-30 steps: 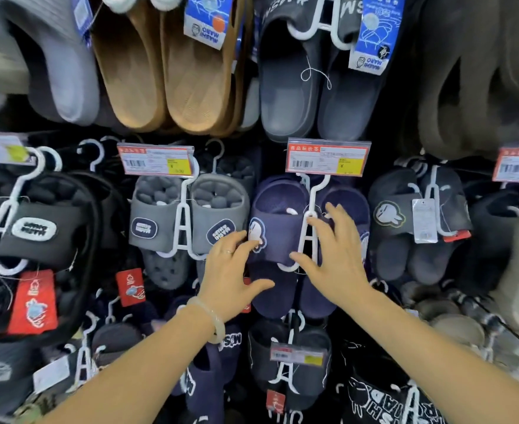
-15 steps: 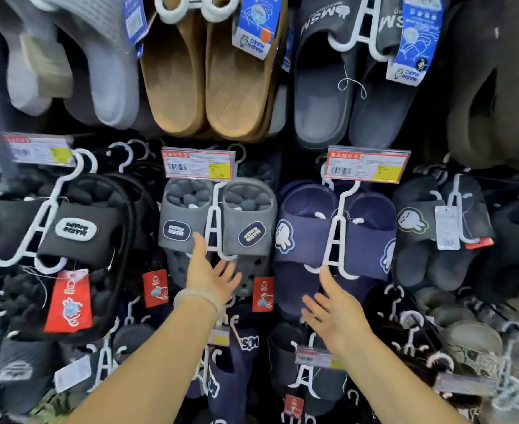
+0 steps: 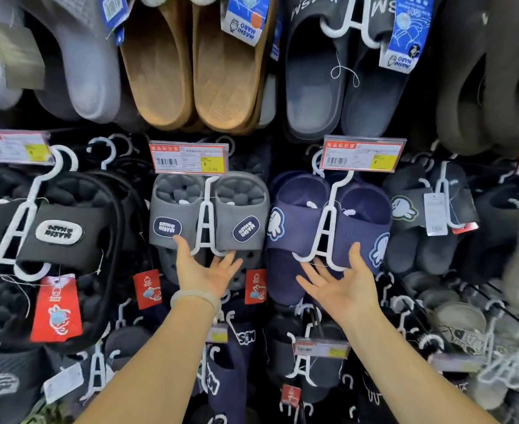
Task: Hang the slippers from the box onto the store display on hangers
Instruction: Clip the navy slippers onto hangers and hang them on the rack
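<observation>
Store display [image 3: 135,154] w/ dark backing is carrying rows of slippers on white hangers. Top row: tan pair [image 3: 197,65] hanging beside dark grey pair [image 3: 337,75]. Mid row: black pair [image 3: 53,237] at left, grey pair [image 3: 209,212] just beside navy pair [image 3: 328,221], price tags [image 3: 189,158] sitting above them.
</observation>
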A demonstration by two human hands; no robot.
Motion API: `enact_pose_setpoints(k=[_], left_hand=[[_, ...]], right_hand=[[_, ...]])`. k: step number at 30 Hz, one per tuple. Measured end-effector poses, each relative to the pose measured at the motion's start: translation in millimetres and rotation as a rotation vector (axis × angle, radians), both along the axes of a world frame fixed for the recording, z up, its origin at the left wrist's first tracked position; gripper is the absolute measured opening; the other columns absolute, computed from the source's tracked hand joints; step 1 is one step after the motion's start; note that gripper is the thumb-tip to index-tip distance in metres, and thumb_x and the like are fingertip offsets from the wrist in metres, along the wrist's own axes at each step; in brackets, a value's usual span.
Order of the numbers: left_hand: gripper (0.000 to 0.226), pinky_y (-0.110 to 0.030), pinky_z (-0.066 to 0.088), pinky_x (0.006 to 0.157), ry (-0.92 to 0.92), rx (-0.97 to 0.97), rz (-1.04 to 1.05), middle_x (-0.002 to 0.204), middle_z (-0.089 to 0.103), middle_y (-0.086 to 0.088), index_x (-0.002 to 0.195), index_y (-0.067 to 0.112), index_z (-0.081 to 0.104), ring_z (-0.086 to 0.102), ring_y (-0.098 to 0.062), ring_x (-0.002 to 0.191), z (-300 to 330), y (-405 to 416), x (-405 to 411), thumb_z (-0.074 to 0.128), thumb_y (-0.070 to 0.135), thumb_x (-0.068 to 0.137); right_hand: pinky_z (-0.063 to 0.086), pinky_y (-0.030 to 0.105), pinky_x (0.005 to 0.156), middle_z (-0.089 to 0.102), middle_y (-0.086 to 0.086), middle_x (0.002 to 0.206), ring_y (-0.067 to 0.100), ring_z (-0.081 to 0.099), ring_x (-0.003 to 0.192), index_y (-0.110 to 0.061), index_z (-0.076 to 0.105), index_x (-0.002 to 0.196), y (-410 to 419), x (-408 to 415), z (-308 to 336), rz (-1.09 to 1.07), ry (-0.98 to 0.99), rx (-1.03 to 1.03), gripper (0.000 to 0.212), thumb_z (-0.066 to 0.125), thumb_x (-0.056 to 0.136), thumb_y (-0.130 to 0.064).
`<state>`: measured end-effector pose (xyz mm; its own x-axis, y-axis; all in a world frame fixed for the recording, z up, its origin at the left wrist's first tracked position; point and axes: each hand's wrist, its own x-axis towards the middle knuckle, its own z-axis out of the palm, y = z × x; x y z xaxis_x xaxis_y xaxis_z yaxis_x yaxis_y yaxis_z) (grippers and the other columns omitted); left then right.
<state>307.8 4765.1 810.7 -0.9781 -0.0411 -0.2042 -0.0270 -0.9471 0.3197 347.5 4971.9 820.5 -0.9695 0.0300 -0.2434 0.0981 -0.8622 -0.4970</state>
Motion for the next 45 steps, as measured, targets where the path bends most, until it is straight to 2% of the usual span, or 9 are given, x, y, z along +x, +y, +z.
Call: enact_pose_setpoints(k=[4, 8, 12, 15, 19, 26, 34, 39, 45], left_hand=[[0.060, -0.056, 0.039, 0.103, 0.005, 0.100, 0.034, 0.142, 0.033, -0.023, 0.134, 0.028, 0.042, 0.044, -0.040, 0.126, 2, 2, 10, 0.053, 0.058, 0.083], [0.036, -0.053, 0.039, 0.104, -0.023, 0.151, 0.063, 0.135, 0.040, -0.021, 0.099, 0.020, 0.057, 0.046, -0.037, 0.125, 8, 5, 22, 0.047, 0.053, 0.089], [0.034, -0.052, 0.041, 0.102, -0.039, 0.162, 0.073, 0.131, 0.043, -0.020, 0.095, 0.019, 0.056, 0.047, -0.036, 0.124, 11, 7, 35, 0.048, 0.052, 0.089], [0.038, -0.051, 0.042, 0.102, -0.038, 0.164, 0.091, 0.131, 0.046, -0.019, 0.106, 0.020, 0.057, 0.051, -0.035, 0.118, 10, 8, 47, 0.047, 0.052, 0.089], [0.037, -0.052, 0.044, 0.099, 0.014, 0.145, 0.093, 0.127, 0.051, -0.016, 0.101, 0.018, 0.061, 0.053, -0.033, 0.115, 4, 10, 66, 0.050, 0.050, 0.089], [0.053, -0.052, 0.047, 0.093, 0.039, 0.108, 0.132, 0.128, 0.051, -0.016, 0.128, 0.022, 0.052, 0.056, -0.033, 0.110, 6, 8, 75, 0.049, 0.056, 0.087], [0.066, -0.054, 0.037, 0.105, -0.045, 0.070, 0.097, 0.140, 0.035, -0.021, 0.142, 0.029, 0.028, 0.049, -0.039, 0.122, 9, 7, 72, 0.050, 0.057, 0.086], [0.077, -0.054, 0.034, 0.107, -0.073, 0.047, 0.070, 0.146, 0.031, -0.019, 0.147, 0.029, 0.013, 0.045, -0.038, 0.127, 10, 5, 69, 0.051, 0.056, 0.086], [0.076, -0.051, 0.033, 0.108, -0.163, -0.050, 0.042, 0.152, 0.022, -0.016, 0.146, 0.030, 0.013, 0.049, -0.036, 0.124, 7, 13, 70, 0.051, 0.056, 0.086]], right_hand=[[0.038, 0.055, 0.101, 0.059, 0.013, 0.118, 0.035, 0.058, 0.112, -0.019, 0.046, 0.124, -1, 1, -7, 0.011, 0.017, -0.004, 0.051, 0.053, 0.086, -0.052], [0.041, 0.052, 0.095, 0.062, 0.011, 0.112, 0.032, 0.060, 0.109, -0.021, 0.052, 0.118, -2, 4, -9, -0.005, 0.034, 0.043, 0.044, 0.046, 0.089, -0.053], [0.039, 0.053, 0.101, 0.061, 0.010, 0.108, 0.033, 0.059, 0.109, -0.020, 0.052, 0.106, 1, 10, -8, -0.029, 0.034, 0.049, 0.039, 0.045, 0.089, -0.053], [0.039, 0.053, 0.102, 0.060, 0.008, 0.101, 0.034, 0.058, 0.109, -0.019, 0.051, 0.111, 6, 15, -10, -0.036, 0.038, 0.048, 0.041, 0.045, 0.089, -0.053], [0.042, 0.052, 0.097, 0.057, 0.006, 0.088, 0.033, 0.060, 0.108, -0.021, 0.048, 0.120, 12, 25, -16, -0.019, 0.066, 0.054, 0.045, 0.046, 0.088, -0.054], [0.040, 0.054, 0.100, 0.056, 0.006, 0.085, 0.033, 0.059, 0.111, -0.020, 0.050, 0.115, 18, 39, -13, 0.010, 0.069, 0.070, 0.043, 0.046, 0.088, -0.053], [0.040, 0.051, 0.101, 0.058, 0.008, 0.104, 0.032, 0.059, 0.109, -0.024, 0.045, 0.129, 22, 40, -11, 0.024, 0.053, 0.095, 0.050, 0.047, 0.088, -0.053], [0.042, 0.047, 0.096, 0.055, 0.013, 0.119, 0.031, 0.061, 0.104, -0.019, 0.054, 0.112, 24, 36, -14, 0.009, 0.032, 0.138, 0.041, 0.048, 0.088, -0.052], [0.042, 0.043, 0.097, 0.049, 0.013, 0.128, 0.027, 0.062, 0.097, -0.016, 0.039, 0.135, 23, 35, -20, 0.002, -0.009, 0.175, 0.057, 0.050, 0.089, -0.048]])
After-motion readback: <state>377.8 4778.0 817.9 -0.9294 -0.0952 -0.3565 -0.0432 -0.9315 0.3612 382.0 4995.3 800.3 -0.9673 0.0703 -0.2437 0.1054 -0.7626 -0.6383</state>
